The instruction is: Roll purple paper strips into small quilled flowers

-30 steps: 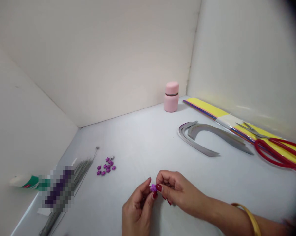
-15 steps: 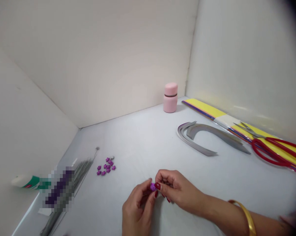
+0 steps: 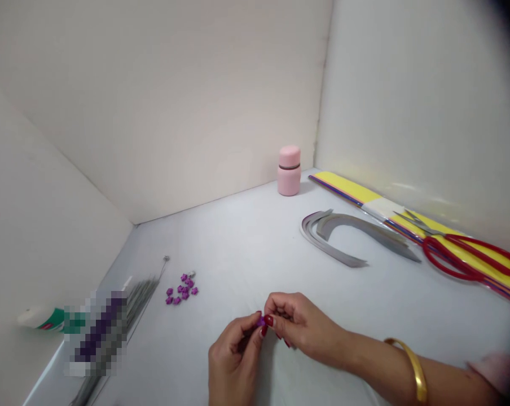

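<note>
A small purple paper star [image 3: 260, 321] is pinched between both hands, low in the middle of the head view, and mostly covered by fingertips. My left hand [image 3: 234, 356] holds it from the left with thumb and index finger. From the right, my right hand [image 3: 295, 322] grips its other side, thumb in front and fingers curled. Several finished purple stars [image 3: 184, 289] lie in a loose group on the table to the left, with a silvery one [image 3: 191, 274] at their back edge.
Grey wire stems [image 3: 141, 301] and a green-and-white tube [image 3: 47, 319] are at the left. A pink flask [image 3: 289, 171] stands at the back. Curved grey paper strips [image 3: 365, 226], red-handled scissors [image 3: 453, 248] and a yellow paper pack [image 3: 343, 187] lie to the right.
The fingertips have closed further over the purple star, so less of it shows. Both hands stay in nearly the same place; the whole view has shifted slightly.
</note>
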`<act>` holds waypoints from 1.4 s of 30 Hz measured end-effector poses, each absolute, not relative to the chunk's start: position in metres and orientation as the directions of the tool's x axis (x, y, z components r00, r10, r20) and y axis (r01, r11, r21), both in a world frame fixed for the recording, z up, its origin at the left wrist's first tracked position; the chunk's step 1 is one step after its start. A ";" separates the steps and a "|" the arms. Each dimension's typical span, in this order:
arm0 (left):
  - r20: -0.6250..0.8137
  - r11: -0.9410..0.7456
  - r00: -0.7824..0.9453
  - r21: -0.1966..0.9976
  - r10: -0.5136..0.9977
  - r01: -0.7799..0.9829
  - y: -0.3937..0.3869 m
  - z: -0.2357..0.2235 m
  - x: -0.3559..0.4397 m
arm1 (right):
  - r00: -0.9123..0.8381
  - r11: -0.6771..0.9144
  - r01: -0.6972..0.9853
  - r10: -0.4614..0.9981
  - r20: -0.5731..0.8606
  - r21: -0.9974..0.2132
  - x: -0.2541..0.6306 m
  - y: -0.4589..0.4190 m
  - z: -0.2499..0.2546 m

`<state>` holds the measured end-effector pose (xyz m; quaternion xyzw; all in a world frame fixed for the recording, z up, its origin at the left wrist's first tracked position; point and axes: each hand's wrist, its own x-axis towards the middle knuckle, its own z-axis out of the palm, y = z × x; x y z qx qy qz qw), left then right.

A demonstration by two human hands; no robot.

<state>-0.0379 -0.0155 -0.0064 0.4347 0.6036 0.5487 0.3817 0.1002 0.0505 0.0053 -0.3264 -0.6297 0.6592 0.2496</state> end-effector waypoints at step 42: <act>0.235 -0.158 -0.273 0.948 0.933 0.278 -0.020 -0.001 -0.043 | -0.662 -0.340 0.010 0.703 -0.262 -0.940 0.098 0.048 0.009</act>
